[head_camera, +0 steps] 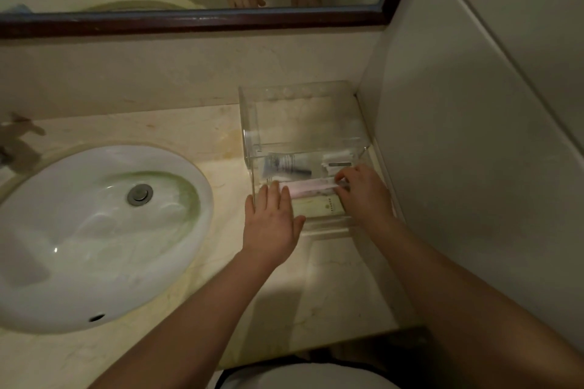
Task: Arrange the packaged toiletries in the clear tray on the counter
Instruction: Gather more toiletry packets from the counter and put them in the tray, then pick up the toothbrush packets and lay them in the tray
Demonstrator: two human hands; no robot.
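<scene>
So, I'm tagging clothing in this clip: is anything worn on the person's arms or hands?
Nothing shows on them: the left hand and right hand are bare, with no gloves, rings or watch visible, and both forearms are uncovered, no sleeves reaching into view.

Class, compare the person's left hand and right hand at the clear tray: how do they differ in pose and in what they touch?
The left hand lies flat, fingers spread, at the pink packet's left end; the right hand is curled, fingers pinching its right end. The left hand sits at the clear tray's left front corner; the right is at its right side. Both are bare and reach into the tray's front.
</scene>
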